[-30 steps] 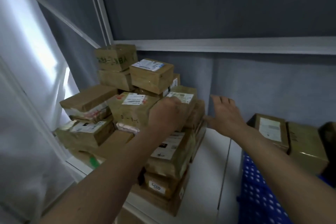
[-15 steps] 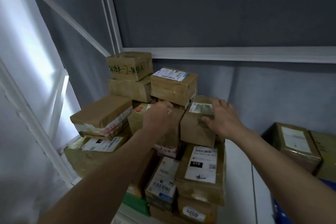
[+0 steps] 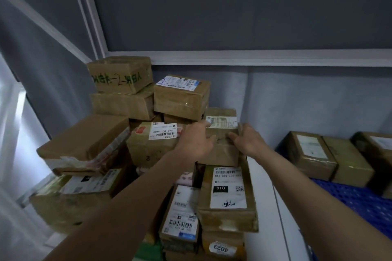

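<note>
Left hand (image 3: pixel 197 144) now on parcel (image 3: pixel 222 155) too

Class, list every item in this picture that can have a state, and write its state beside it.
small box, taped shut, held on top of the stack.
left hand, grips the small box's left side.
right hand, grips its right side.
010 box, shut, lying under the small box.
handwritten box, shut, topmost on the pile.
boxes at right, shut, side by side.
</note>
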Motion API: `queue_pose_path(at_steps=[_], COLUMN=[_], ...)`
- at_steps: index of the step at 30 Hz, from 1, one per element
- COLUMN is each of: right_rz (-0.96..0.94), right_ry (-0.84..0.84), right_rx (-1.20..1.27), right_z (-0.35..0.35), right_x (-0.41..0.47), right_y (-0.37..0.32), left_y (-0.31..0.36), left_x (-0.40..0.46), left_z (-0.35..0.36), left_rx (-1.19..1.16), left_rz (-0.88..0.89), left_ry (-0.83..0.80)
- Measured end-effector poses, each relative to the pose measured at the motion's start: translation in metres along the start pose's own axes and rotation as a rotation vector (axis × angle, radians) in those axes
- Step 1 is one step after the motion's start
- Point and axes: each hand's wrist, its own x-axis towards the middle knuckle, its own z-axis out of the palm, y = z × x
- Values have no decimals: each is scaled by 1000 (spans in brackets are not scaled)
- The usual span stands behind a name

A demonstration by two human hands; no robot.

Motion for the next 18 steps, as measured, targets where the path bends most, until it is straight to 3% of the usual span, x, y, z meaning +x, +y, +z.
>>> queue_pose_path(at_steps=[8, 18], right_rz=[-43, -30], right_ry=[-49, -94], right_rx=[132, 146], right_z=[8, 8], right_x=[0, 4], right_y=[12, 13], left_y=[19, 20], left_x=[19, 27], left_z=[25, 32], left_rx=[94, 98], left_rz=[-87, -112], left_ry=[-112, -56])
